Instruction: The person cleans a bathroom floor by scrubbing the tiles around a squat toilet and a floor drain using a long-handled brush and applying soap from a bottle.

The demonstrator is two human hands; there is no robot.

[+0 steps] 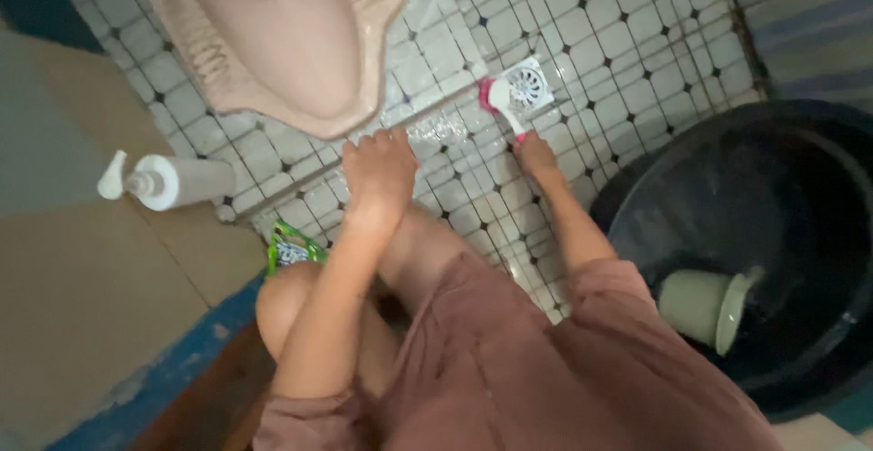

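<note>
Pink-handled and white-headed, the scrub brush [503, 105] rests its head on the tiled floor [637, 42] at the edge of the square drain cover [530, 85]. The right hand [535, 153] has its fingers curled tight around the handle's near end, the brush reaching away beyond them. The left hand [379, 171] lies on the wet tiles, fingers loosely together, just below the pink squat toilet [273, 42].

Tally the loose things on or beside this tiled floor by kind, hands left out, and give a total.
Pink-and-white scrub brush, held in the right hand at the floor drain: 1
White pump bottle lying on its side: 1
Green printed sachet: 1
Large black water tub: 1
Pale green plastic dipper inside the tub: 1
Total: 5
</note>
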